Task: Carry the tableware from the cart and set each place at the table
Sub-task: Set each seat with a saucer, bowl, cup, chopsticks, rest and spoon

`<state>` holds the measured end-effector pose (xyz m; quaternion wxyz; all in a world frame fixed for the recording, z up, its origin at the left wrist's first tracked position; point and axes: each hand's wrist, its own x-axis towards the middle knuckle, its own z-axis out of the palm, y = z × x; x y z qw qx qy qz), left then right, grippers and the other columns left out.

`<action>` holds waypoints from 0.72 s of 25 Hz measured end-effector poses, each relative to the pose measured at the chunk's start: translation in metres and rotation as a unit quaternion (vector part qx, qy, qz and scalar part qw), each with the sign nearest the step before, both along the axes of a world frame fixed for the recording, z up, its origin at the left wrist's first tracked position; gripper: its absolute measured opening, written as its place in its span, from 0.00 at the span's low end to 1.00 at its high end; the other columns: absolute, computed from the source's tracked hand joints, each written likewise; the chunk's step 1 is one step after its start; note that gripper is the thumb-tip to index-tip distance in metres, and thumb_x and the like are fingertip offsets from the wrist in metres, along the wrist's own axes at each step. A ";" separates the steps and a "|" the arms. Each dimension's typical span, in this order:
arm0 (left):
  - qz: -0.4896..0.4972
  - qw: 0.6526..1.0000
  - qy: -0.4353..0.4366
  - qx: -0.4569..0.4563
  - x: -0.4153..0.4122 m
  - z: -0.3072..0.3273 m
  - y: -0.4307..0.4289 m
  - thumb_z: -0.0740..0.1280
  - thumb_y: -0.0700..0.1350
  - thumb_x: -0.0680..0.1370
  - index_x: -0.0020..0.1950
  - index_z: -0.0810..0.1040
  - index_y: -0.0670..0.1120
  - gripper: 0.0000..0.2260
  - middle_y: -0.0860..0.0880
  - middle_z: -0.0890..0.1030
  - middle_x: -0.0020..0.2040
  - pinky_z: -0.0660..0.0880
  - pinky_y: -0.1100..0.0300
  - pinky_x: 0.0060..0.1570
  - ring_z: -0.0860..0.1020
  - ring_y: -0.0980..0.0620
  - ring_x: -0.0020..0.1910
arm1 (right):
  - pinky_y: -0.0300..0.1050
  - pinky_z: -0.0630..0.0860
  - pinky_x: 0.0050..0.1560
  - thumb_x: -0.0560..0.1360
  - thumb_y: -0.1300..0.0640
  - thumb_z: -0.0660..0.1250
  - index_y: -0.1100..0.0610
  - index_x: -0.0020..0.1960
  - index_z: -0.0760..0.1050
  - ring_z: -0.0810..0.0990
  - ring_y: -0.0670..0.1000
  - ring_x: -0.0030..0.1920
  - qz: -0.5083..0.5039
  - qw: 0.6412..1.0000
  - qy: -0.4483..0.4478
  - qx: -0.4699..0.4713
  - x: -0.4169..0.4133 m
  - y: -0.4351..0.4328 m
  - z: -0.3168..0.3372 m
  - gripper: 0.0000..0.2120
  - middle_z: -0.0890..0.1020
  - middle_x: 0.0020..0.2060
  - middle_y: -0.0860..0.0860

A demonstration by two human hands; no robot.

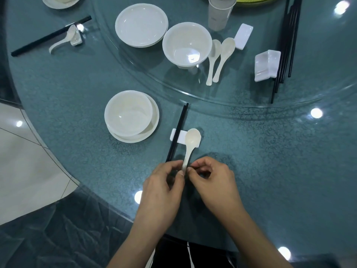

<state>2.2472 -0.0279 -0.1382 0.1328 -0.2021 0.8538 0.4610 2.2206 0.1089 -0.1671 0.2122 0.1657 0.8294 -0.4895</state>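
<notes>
At ten o'clock on the teal table (77, 84): far chopsticks (50, 35) and a far spoon (70, 33), both propped on a far rest (76, 41). At nine o'clock from the hands' place, a white bowl (128, 113) seated in a plate (156, 117). At twelve, on the glass turntable (251, 97), stacked plates (141, 25) just beside stacked bowls (186, 45). Near centre, near chopsticks (177, 132) lying across the left end of a near rest (179, 139). On its right end, the scoop of the spoon (190, 144), handle pointing to six. Left hand (164, 182) curled, thumb and forefinger pinching the handle's end from the nine o'clock side. Right hand (212, 180) curled too, fingertips closed on the same end from three o'clock. At one o'clock: two spare spoons (218, 59) side by side, stacked cups (220, 12) and two spare rests (267, 64). At two o'clock: a bundle of black chopsticks (289, 45).
</notes>
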 end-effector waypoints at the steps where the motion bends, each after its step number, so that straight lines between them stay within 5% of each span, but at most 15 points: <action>1: -0.001 1.000 0.004 -0.003 -0.001 0.001 0.000 0.69 0.45 0.79 0.59 0.82 0.54 0.10 0.62 0.82 0.52 0.70 0.76 0.47 0.79 0.65 0.48 | 0.39 0.78 0.45 0.73 0.50 0.74 0.47 0.42 0.81 0.82 0.38 0.40 -0.002 1.000 0.001 0.000 -0.001 0.001 0.001 0.03 0.83 0.37 0.37; 10: -0.005 1.000 0.019 0.003 -0.016 0.011 0.000 0.68 0.46 0.80 0.60 0.82 0.54 0.10 0.61 0.82 0.51 0.72 0.72 0.45 0.79 0.61 0.45 | 0.30 0.73 0.40 0.73 0.51 0.75 0.47 0.41 0.81 0.82 0.36 0.41 -0.025 0.999 0.037 0.005 -0.018 0.008 0.013 0.04 0.83 0.37 0.37; 18: -0.022 0.998 0.050 0.023 -0.049 0.027 0.012 0.67 0.45 0.81 0.60 0.82 0.55 0.10 0.61 0.83 0.49 0.71 0.73 0.44 0.80 0.61 0.44 | 0.32 0.72 0.39 0.73 0.50 0.75 0.45 0.41 0.80 0.81 0.36 0.41 -0.058 0.995 0.083 0.015 -0.055 0.022 0.035 0.04 0.82 0.37 0.35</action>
